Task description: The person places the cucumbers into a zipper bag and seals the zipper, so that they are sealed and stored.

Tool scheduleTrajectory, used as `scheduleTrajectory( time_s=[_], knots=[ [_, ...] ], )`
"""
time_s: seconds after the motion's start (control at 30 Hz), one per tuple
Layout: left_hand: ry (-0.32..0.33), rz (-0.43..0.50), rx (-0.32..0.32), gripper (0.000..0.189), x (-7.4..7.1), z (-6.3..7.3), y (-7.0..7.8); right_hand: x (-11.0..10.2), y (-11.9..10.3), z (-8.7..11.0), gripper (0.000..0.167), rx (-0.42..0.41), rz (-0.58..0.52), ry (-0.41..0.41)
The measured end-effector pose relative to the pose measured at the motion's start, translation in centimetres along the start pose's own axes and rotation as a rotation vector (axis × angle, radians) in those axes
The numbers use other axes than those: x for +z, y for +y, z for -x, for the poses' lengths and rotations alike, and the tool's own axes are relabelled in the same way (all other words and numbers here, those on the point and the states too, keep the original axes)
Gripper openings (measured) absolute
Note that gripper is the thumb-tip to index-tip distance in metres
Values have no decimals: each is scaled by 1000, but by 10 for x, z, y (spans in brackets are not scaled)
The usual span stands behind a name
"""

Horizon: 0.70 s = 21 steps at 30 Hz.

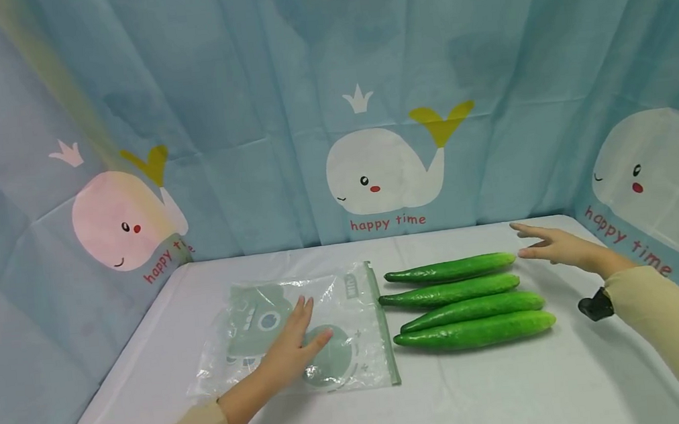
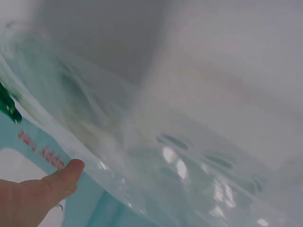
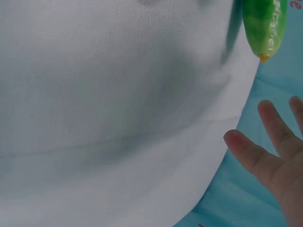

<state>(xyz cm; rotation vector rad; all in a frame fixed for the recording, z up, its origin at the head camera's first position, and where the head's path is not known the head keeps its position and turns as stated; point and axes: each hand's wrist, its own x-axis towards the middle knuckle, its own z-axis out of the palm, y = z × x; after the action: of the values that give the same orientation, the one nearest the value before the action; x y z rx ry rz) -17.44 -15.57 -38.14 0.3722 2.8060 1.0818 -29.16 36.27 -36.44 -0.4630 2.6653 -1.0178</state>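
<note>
A clear zip bag [image 1: 336,306] with a green print and a green slider strip lies flat on the white table. My left hand [image 1: 291,351] is over the bag with its fingers extended; whether it touches the plastic I cannot tell. Right of the bag, several green cucumbers [image 1: 477,331] lie side by side, their paler ends pointing right. Near the pale end of the farthest cucumber [image 1: 450,269] is my right hand [image 1: 561,250], fingers spread and holding nothing. In the right wrist view a cucumber tip [image 3: 265,33] shows apart from the fingers [image 3: 251,153].
A white cloth [image 1: 453,397] covers the table. Blue curtains [image 1: 252,179] printed with whales surround it at the back and both sides. A dark wrist device [image 1: 596,305] sits at the right sleeve.
</note>
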Motion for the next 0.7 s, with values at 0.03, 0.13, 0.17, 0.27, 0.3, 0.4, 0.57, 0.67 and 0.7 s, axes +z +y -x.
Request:
scheduleTrajectory(
  time_s=[0.03, 0.13, 0.17, 0.27, 0.3, 0.4, 0.57, 0.67, 0.7],
  knots=[
    [-4, -1, 4, 80, 5, -1, 2, 0, 2, -2, 76, 2, -13, -10],
    [-24, -20, 26, 81, 18, -4, 8, 2, 6, -8, 76, 19, -44, -34],
    [-34, -26, 39, 83, 23, -6, 9, 3, 7, -9, 77, 24, -54, -41],
    [-68, -51, 79, 86, 37, -10, 14, 6, 10, -10, 78, 32, -67, -59],
    [-83, -54, 90, 87, 42, -11, 15, 7, 11, -10, 78, 33, -70, -62],
    [-117, -80, 118, 90, 55, -14, 20, 8, 13, -9, 77, 38, -67, -67],
    [-140, -148, 146, 94, 70, -18, 28, 9, 15, -11, 76, 31, -71, -74],
    [-130, -204, 133, 99, 76, -19, 32, 10, 16, -13, 76, 22, -75, -81],
    [-123, -224, 124, 100, 78, -19, 33, 10, 16, -14, 75, 19, -75, -83]
  ],
)
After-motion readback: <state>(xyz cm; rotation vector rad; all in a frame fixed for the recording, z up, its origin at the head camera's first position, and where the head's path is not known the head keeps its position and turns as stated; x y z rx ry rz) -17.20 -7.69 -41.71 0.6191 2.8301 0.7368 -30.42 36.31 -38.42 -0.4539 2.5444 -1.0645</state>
